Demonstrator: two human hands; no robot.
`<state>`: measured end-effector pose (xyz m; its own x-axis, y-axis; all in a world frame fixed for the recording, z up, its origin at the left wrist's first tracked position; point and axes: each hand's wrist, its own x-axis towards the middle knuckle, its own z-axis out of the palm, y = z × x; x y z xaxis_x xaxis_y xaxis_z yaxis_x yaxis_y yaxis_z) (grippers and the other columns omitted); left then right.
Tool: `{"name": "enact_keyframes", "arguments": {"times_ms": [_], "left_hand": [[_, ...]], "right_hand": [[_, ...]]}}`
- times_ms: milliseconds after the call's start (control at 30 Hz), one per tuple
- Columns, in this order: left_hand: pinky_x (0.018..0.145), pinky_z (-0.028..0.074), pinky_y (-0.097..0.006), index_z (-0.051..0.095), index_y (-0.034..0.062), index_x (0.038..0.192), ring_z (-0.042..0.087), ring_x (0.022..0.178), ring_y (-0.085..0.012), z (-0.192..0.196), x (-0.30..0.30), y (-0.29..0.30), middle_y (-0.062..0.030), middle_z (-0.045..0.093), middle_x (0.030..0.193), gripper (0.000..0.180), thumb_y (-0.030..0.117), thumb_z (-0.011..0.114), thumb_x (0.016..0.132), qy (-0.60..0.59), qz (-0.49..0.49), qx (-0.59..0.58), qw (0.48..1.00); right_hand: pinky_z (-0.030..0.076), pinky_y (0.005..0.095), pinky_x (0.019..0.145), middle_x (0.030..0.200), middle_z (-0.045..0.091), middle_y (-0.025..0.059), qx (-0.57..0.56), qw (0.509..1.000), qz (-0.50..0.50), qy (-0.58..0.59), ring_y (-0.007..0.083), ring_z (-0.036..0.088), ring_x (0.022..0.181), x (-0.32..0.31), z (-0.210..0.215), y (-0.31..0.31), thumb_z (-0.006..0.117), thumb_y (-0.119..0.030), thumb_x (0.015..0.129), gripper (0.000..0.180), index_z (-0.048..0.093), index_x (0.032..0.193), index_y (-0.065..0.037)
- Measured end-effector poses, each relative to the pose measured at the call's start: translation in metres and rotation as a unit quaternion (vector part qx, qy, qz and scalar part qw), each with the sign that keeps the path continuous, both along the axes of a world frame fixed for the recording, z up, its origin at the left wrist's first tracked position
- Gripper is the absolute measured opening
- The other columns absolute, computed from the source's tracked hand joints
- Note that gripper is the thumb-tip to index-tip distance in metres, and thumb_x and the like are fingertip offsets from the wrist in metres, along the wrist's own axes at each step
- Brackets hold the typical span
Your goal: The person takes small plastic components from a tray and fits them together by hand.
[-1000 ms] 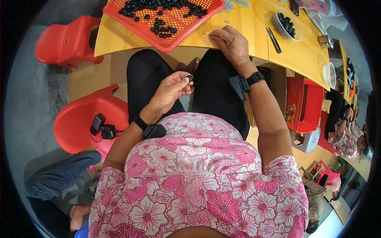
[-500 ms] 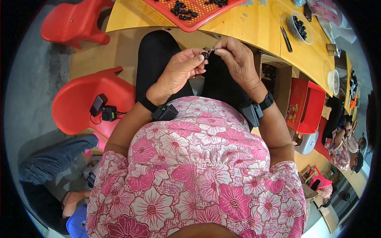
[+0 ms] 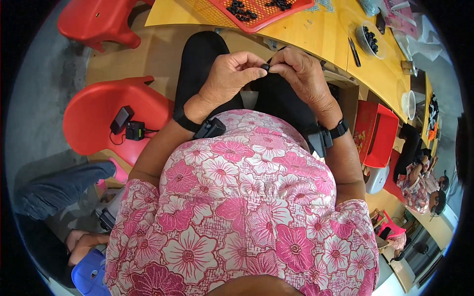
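Over my lap, just short of the table edge, my left hand (image 3: 228, 79) pinches a small black ring-like part (image 3: 265, 67) between thumb and forefinger. My right hand (image 3: 302, 78) meets it from the other side, thumb and forefinger pressed together against the part's right edge. Whatever lies between those right fingertips is too small to make out. On the table ahead, a red-orange mesh tray (image 3: 281, 17) carries several similar black parts (image 3: 242, 11).
A clear bowl of black parts (image 3: 370, 39) stands on the yellow table (image 3: 321, 42) at the right, beside a slim black tool (image 3: 354, 52). A red box (image 3: 377, 134) sits below. At left, a red chair (image 3: 89, 116) holds black devices (image 3: 133, 129); another person's leg (image 3: 64, 187) is near.
My left hand has turned so the black part now sits at its fingertips, and both hands' fingertips have closed together on it. The view has shifted slightly.
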<state>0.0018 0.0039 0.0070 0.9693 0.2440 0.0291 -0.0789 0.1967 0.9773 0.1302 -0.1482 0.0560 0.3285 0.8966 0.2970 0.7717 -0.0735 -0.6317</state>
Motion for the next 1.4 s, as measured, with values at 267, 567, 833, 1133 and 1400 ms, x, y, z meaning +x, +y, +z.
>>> {"name": "enact_keyframes", "arguments": {"times_ms": [267, 567, 833, 1133, 1400], "left_hand": [[0.066, 0.048, -0.019, 0.065, -0.0002, 0.098, 0.058, 0.073, -0.0050, 0.003, 0.002, -0.001, -0.0008, 0.065, 0.082, 0.021, 0.016, 0.067, 0.085, 0.013, -0.053, -0.039, 0.998], [0.072, 0.049, -0.021, 0.059, 0.0048, 0.105, 0.059, 0.077, -0.0078, -0.021, 0.003, 0.003, -0.0012, 0.062, 0.090, 0.018, 0.014, 0.060, 0.089, 0.059, -0.073, -0.175, 0.980], [0.071, 0.047, -0.019, 0.060, 0.0061, 0.100, 0.055, 0.076, -0.0043, -0.053, -0.003, 0.017, 0.0027, 0.058, 0.086, 0.018, 0.019, 0.062, 0.088, 0.056, -0.101, -0.238, 0.964], [0.074, 0.050, -0.025, 0.058, 0.0049, 0.101, 0.058, 0.077, -0.0085, -0.072, 0.002, 0.025, 0.0006, 0.059, 0.087, 0.016, 0.014, 0.062, 0.089, 0.078, -0.095, -0.278, 0.953], [0.077, 0.049, -0.027, 0.057, 0.0046, 0.101, 0.059, 0.076, -0.0092, -0.077, 0.002, 0.027, 0.0005, 0.059, 0.085, 0.016, 0.014, 0.061, 0.089, 0.066, -0.101, -0.325, 0.938]], "right_hand": [[0.044, 0.0229, 0.062, 0.074, 0.056, -0.0018, -0.015, 0.903, 0.010, 0.430, 0.0085, 0.052, 0.067, 0.007, -0.012, -0.002, 0.063, -0.024, 0.087, 0.020, 0.058, 0.086, -0.005], [0.047, 0.0205, 0.068, 0.087, 0.063, -0.0010, -0.008, 0.891, -0.035, 0.452, 0.0051, 0.056, 0.078, -0.011, -0.020, 0.008, 0.062, -0.010, 0.088, 0.014, 0.064, 0.100, -0.003], [0.047, 0.0232, 0.071, 0.084, 0.064, 0.0026, 0.004, 0.945, -0.129, 0.302, 0.0084, 0.058, 0.078, 0.019, -0.011, 0.029, 0.066, -0.005, 0.081, 0.013, 0.066, 0.093, 0.000], [0.050, 0.0326, 0.067, 0.084, 0.066, 0.0108, -0.038, 0.984, -0.084, -0.152, 0.0267, 0.064, 0.077, 0.110, -0.005, 0.092, 0.062, -0.011, 0.079, 0.012, 0.067, 0.089, -0.007], [0.051, 0.0403, 0.070, 0.081, 0.067, 0.0104, -0.241, 0.946, -0.096, -0.197, 0.0298, 0.064, 0.080, 0.154, -0.025, 0.125, 0.064, -0.015, 0.074, 0.012, 0.069, 0.086, -0.014]]}}
